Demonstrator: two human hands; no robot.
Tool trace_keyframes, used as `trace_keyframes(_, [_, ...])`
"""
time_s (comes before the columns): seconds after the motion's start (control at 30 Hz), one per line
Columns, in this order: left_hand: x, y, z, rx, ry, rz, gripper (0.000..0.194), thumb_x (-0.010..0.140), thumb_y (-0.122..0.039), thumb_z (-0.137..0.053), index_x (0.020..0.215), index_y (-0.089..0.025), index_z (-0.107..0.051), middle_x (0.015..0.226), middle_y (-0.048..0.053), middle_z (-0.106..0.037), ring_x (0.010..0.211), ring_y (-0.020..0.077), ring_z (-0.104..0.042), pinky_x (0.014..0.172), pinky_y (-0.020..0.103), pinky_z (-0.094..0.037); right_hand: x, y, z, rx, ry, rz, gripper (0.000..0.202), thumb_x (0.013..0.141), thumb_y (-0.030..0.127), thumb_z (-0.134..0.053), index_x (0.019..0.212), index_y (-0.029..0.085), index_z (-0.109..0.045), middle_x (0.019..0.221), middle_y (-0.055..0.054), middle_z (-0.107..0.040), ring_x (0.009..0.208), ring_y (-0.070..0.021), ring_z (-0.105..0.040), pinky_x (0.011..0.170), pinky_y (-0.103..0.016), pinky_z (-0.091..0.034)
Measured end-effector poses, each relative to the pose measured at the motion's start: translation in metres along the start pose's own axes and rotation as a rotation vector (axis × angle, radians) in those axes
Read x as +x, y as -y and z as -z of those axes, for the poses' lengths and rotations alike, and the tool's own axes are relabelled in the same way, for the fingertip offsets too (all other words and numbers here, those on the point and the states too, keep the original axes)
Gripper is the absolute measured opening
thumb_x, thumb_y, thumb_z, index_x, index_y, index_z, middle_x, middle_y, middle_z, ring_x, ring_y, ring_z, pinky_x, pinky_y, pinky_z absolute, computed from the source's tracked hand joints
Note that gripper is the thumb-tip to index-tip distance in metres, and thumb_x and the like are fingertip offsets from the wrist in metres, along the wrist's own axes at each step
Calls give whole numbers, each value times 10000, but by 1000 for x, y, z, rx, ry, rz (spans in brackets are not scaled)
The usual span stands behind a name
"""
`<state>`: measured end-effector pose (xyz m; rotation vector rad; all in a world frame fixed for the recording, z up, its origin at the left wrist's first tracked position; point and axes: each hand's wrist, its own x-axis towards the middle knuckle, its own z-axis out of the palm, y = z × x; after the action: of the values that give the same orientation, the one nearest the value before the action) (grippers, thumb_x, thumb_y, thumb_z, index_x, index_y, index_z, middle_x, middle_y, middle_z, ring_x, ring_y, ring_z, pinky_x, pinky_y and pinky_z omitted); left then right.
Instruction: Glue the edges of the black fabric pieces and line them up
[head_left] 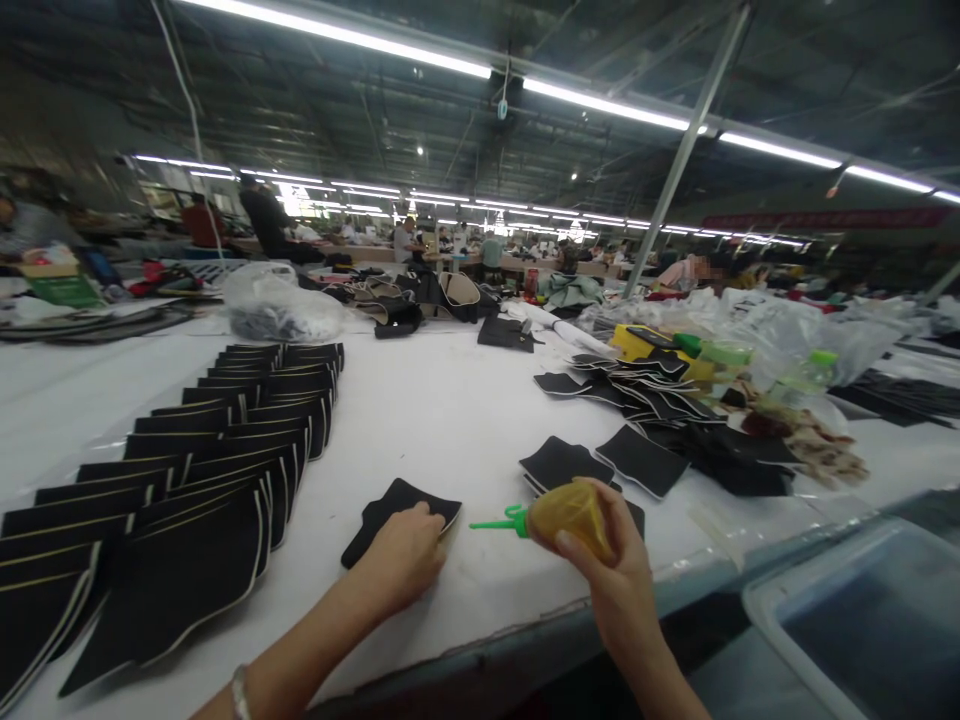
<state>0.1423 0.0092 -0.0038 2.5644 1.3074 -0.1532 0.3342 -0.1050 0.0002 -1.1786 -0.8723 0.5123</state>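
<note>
My left hand lies over a black cut piece with a notched outline, its fingers curled closed at the piece's right side. The fingertips are partly hidden. Wrapped in my right hand is a squeeze bottle of amber liquid, held on its side above the white table. The bottle's thin green nozzle points left towards the black piece, a short way apart from it. Beneath and behind the bottle lie a few more black pieces.
Overlapping rows of black pieces with pale edges cover the table's left side. A loose heap of pieces sits at the right, near a yellow box and clear plastic bags. A plastic bin stands beyond the table's front edge.
</note>
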Motion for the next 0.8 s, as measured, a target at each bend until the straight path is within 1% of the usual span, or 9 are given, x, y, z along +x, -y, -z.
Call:
trace_keyframes(0.1, [2, 9, -1, -57, 20, -43, 332, 785, -117, -354, 964, -170, -628, 937, 120, -650, 867, 273, -626, 751, 366, -450, 5, 3, -10, -154, 67, 97, 546, 653, 382, -823, 1124, 233, -589, 1061, -45, -588, 946, -267, -565, 861, -369, -465])
trace_keyframes(0.17, [3, 12, -2, -73, 20, -57, 364, 770, -106, -356, 1017, -180, -614, 962, 119, -659, 890, 279, -624, 751, 366, -444, 9, 2, -15, -223, 130, 134, 545, 658, 377, -821, 1131, 242, -587, 1069, -40, -589, 942, -261, -570, 844, -352, -473])
trace_keyframes(0.3, [3, 15, -4, -97, -2, -79, 361, 766, -101, -342, 989, -189, -612, 951, 116, -667, 874, 288, -629, 732, 370, -440, 15, -4, -23, -309, 234, 196, 551, 678, 375, -813, 1153, 244, -567, 1078, -44, -587, 944, -254, -578, 832, -345, -490])
trace_keyframes(0.4, [1, 15, -4, -121, -12, -83, 338, 763, -104, -344, 958, -191, -606, 927, 109, -663, 856, 286, -628, 721, 367, -438, 19, -9, -27, -332, 286, 210, 560, 697, 387, -805, 1174, 244, -548, 1105, -50, -582, 960, -256, -584, 847, -350, -492])
trace_keyframes(0.57, [-2, 16, -6, -120, -13, -75, 331, 781, -148, -362, 1011, -191, -597, 918, 105, -645, 846, 282, -624, 732, 372, -436, 22, -15, -32, -442, 338, 265, 583, 708, 390, -797, 1199, 240, -522, 1101, -62, -596, 930, -263, -604, 863, -381, -487])
trace_keyframes(0.7, [-2, 16, -10, -131, -23, -70, 382, 792, -156, -352, 1076, -206, -602, 920, 104, -636, 843, 278, -627, 738, 372, -431, 22, -19, -31, -499, 380, 327, 585, 711, 389, -800, 1202, 242, -517, 1117, -73, -598, 971, -280, -599, 894, -397, -470])
trace_keyframes(0.8, [-4, 17, -12, -159, -27, -74, 441, 807, -162, -343, 1172, -224, -581, 940, 94, -628, 852, 260, -630, 745, 354, -429, 24, -19, -29, -468, 389, 289, 567, 716, 383, -799, 1190, 242, -522, 1096, -63, -605, 944, -271, -606, 858, -371, -480])
